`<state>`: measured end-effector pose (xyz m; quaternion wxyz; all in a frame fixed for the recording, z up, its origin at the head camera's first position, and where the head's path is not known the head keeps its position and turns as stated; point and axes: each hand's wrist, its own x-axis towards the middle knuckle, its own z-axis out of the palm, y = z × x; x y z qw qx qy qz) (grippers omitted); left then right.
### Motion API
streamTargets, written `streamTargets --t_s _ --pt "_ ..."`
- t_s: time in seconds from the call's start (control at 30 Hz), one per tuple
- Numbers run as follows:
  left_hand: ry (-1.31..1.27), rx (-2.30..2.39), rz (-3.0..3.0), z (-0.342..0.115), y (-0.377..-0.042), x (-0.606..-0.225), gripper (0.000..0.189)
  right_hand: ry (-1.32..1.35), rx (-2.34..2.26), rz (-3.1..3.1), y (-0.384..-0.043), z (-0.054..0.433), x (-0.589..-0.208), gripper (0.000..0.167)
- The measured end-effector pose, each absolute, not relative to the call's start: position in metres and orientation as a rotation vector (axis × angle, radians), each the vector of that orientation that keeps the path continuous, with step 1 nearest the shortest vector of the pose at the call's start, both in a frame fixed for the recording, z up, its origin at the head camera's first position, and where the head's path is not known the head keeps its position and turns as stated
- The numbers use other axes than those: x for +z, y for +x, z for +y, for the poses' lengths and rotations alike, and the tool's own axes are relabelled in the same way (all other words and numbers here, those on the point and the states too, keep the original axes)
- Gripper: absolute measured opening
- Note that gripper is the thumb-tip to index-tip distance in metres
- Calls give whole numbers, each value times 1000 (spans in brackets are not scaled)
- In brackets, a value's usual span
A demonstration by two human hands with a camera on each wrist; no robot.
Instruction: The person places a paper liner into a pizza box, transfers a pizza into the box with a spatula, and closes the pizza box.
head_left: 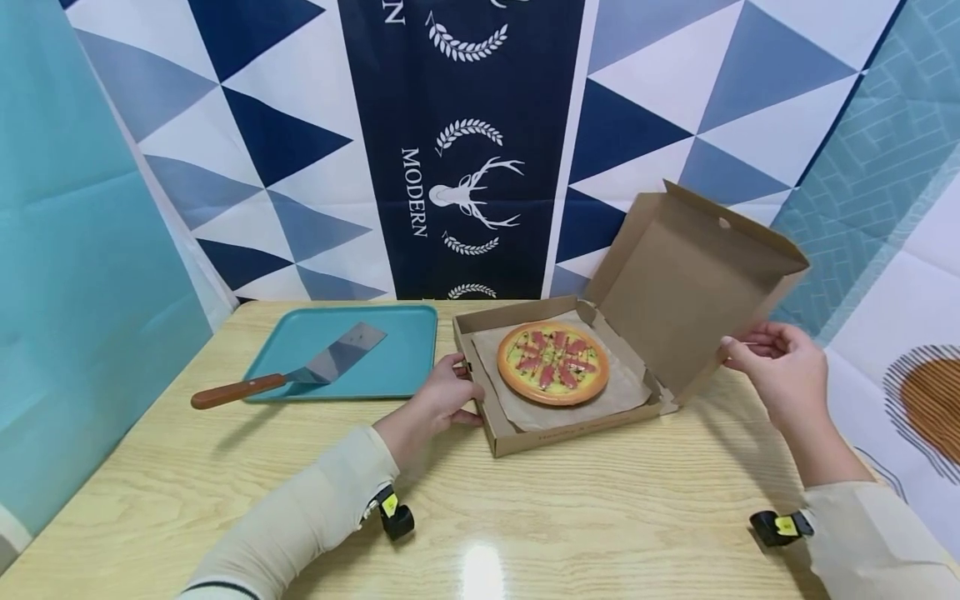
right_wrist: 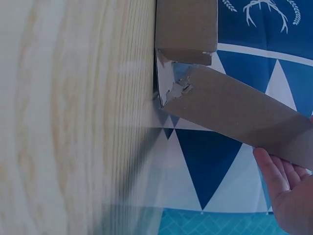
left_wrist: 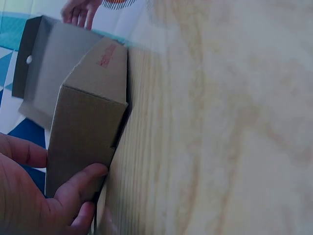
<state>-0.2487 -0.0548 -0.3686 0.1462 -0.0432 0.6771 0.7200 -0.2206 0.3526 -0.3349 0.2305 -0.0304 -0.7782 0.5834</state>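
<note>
A cardboard pizza box (head_left: 510, 446) stands on the table with its lid (head_left: 675, 283) raised at the right. Inside, a pizza (head_left: 553, 363) with pink and yellow topping lies on brown paper (head_left: 622, 392). My left hand (head_left: 446, 392) holds the box's left side wall; in the left wrist view the thumb (left_wrist: 85, 178) lies against the wall and a finger reaches its upper edge. With thumb and fingers, my right hand (head_left: 783, 371) grips the lid's edge. In the right wrist view the lid's corner near the hinge looks torn, and part of that hand is cut off.
A teal tray (head_left: 408, 333) lies left of the box. On it rests a spatula (head_left: 330, 358) with a metal blade, its wooden handle sticking out past the tray's front left. A patterned cloth (head_left: 465, 100) hangs behind the wooden table (head_left: 570, 525).
</note>
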Motion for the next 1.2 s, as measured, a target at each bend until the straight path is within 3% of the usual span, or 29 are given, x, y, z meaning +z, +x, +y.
streamTargets --t_s 0.8,1.2 --pt "-169 2144 1945 -37 -223 -374 88 -67 1242 -2269 -234 344 -334 37" --pt "-176 2082 1976 -54 -234 -372 86 -11 1169 -2294 -235 344 -335 47"
